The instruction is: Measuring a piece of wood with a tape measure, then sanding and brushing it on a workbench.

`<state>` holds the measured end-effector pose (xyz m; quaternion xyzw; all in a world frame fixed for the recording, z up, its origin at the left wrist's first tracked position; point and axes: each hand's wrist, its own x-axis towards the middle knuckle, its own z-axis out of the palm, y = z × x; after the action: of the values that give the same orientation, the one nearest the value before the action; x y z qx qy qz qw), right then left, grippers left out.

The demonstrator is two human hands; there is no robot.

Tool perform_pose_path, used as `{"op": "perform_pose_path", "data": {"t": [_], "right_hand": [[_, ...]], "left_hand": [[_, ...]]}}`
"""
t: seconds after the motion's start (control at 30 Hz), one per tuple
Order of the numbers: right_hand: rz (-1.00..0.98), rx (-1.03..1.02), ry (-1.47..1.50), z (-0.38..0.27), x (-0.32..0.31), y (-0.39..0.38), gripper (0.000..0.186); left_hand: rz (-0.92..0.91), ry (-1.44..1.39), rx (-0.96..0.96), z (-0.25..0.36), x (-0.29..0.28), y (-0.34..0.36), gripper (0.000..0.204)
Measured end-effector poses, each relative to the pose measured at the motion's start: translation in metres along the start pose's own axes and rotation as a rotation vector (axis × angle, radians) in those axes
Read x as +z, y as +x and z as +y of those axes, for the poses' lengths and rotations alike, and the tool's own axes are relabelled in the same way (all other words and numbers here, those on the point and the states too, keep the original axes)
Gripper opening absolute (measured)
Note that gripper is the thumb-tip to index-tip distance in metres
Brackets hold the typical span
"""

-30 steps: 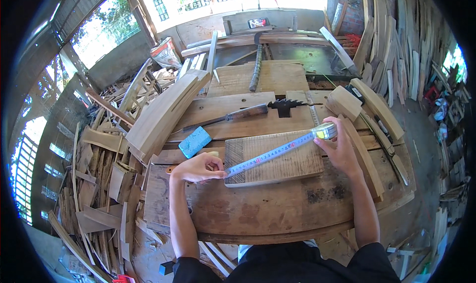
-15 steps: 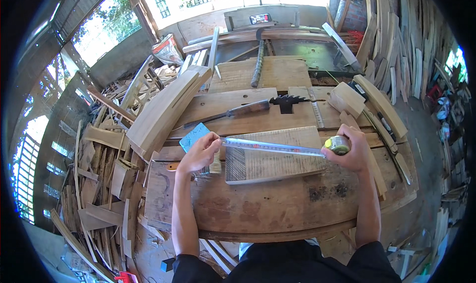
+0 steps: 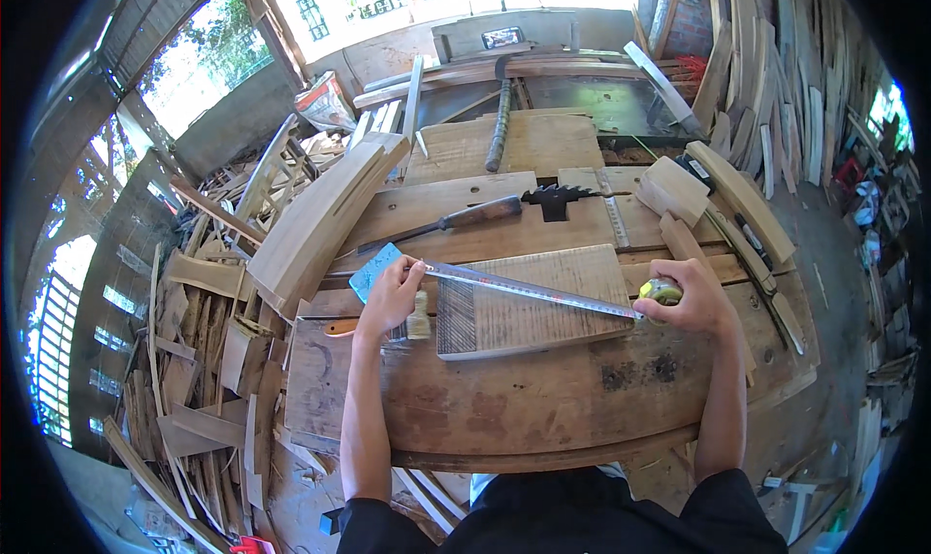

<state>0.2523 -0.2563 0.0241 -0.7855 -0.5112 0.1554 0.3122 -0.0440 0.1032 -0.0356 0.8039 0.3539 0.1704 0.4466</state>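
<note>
My right hand point(image 3: 687, 300) grips the yellow-green case of a tape measure point(image 3: 661, 289) beyond the right end of a wooden board point(image 3: 543, 307). Between my hands runs the pulled-out metal blade point(image 3: 529, 286), slanting down to the right above the board. Its free end is pinched in the fingers of my left hand point(image 3: 393, 297), over the board's left side. The board lies flat on the workbench point(image 3: 465, 408) and has dark hatching on its left end. Next to my left hand are a light-blue block point(image 3: 374, 269) and a brush point(image 3: 418, 321) with pale bristles, partly hidden.
A chisel point(image 3: 456, 219) with a wooden handle lies beyond the board, near a toothed black metal piece point(image 3: 558, 197). Farther back rests a long-handled curved blade point(image 3: 499, 127). A thick timber point(image 3: 325, 219) stands at left, several wood pieces point(image 3: 742, 205) at right. Scrap wood point(image 3: 208, 399) covers the left floor.
The right hand and tape case have moved slightly down, so the blade slants more steeply. My left hand has shifted slightly left and up. The whole view has moved a little.
</note>
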Motion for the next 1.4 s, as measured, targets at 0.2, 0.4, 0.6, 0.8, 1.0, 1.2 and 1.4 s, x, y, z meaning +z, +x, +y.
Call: {"op": "perform_pose_path", "data": {"t": [0.2, 0.4, 0.6, 0.8, 1.0, 1.2, 1.4], "right_hand": [[-0.060, -0.083, 0.121, 0.005, 0.002, -0.001, 0.043], [-0.181, -0.127, 0.254, 0.007, -0.004, -0.004, 0.040], [-0.286, -0.124, 0.333, 0.010, -0.004, -0.002, 0.036], [-0.338, -0.190, 0.291, 0.012, -0.005, -0.003, 0.035], [-0.360, -0.203, 0.299, 0.003, -0.005, -0.004, 0.034], [-0.392, -0.169, 0.329, 0.010, -0.002, -0.003, 0.033], [-0.401, -0.136, 0.344, 0.008, -0.002, -0.003, 0.032]], "left_hand": [[-0.001, 0.197, 0.133, 0.007, 0.003, -0.003, 0.039], [-0.004, 0.301, 0.119, 0.003, 0.007, 0.001, 0.041], [-0.029, 0.258, 0.109, 0.003, 0.006, 0.000, 0.040], [-0.066, 0.258, 0.110, 0.001, 0.007, 0.001, 0.039], [-0.059, 0.256, 0.094, 0.000, 0.008, 0.001, 0.037], [-0.061, 0.272, 0.078, 0.004, 0.009, 0.000, 0.036], [-0.060, 0.260, 0.087, 0.000, 0.008, 0.000, 0.036]]}}
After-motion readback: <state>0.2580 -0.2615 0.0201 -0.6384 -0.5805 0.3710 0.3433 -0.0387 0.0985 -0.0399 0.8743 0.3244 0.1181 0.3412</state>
